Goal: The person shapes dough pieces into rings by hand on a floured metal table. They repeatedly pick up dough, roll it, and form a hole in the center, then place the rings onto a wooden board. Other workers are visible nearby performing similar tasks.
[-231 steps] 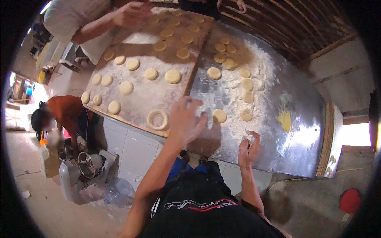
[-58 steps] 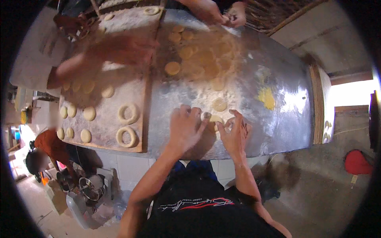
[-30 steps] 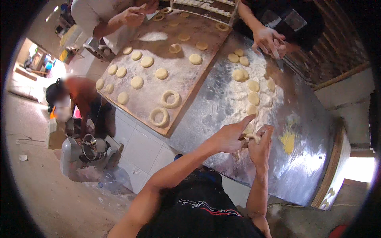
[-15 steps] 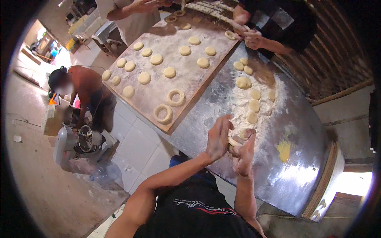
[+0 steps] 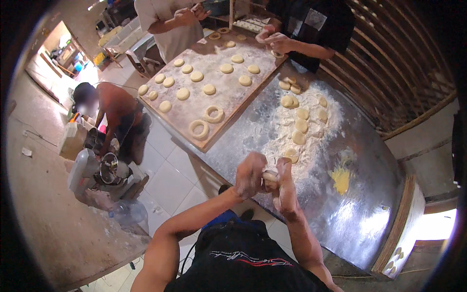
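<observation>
Your left hand [image 5: 251, 173] and right hand [image 5: 286, 189] are brought together around a small, pale dough piece [image 5: 270, 177], just below the middle of the frame. Your right fingers close on it; your left hand is blurred, so its grip cannot be told. Fingers hide most of the dough, and its full shape with it. It appears over the near edge of the shiny grey metal table [image 5: 316, 219], near a flat, round, pale-yellow dough disc [image 5: 291, 155]. Use light, even pressure and turn the dough as you work: something this soft would probably thin or tear where pinched hard. Should it stick, the white flour patch [image 5: 314, 146], right of centre, is near enough for dusting your fingertips.
</observation>
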### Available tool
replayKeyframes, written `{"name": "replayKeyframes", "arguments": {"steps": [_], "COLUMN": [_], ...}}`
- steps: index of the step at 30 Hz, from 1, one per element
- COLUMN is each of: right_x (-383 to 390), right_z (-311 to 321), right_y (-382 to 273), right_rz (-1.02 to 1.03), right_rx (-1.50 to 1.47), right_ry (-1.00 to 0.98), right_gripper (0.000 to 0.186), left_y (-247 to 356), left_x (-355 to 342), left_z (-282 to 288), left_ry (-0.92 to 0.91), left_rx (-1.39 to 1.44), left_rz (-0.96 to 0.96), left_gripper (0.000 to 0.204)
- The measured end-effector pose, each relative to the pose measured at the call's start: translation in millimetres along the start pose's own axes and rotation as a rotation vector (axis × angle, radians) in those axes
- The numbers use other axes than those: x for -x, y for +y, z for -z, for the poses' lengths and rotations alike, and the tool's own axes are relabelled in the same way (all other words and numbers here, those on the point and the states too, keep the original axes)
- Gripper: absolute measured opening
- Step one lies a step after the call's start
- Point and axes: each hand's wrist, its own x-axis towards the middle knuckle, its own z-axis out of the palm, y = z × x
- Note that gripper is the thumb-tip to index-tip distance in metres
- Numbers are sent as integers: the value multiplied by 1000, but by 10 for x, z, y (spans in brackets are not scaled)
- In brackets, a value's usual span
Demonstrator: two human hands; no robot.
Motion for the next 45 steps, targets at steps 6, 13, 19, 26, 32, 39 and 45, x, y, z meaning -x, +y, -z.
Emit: {"name": "replayKeyframes", "arguments": {"steps": [6,13,19,26,32,39,45], "right_x": [-87,-590,-1428,-2679,-1528,26,246], "right_z": [-161,-452,-823,-793,263,881,1136], "right_y": [23,162,66,-30,105,590,452], "right_rz": [-46,37,87,597,643,344,396], "right_rx": [54,38,258,1004,464,513,700], "right_ry": [-26,-48,-40,233,773,1119,943], "right_gripper": [21,21,30,44,33,28,23], "left_y": [-47,-602,-1409,-2434,-1710,-984,-527], "left_x": [-149,-392,-764,-1777,-1400,-417,-333], "left_z": [205,400,595,720,661,-666,-980], "left_ry": [-65,-105,-109,-7,-67,-710,-809], "left_rx": [221,310,193,-358,98,-194,-150], "left_rz": [513,346,555,284,693,128,455], "left_gripper": [24,19,39,28,22,28,26]}}
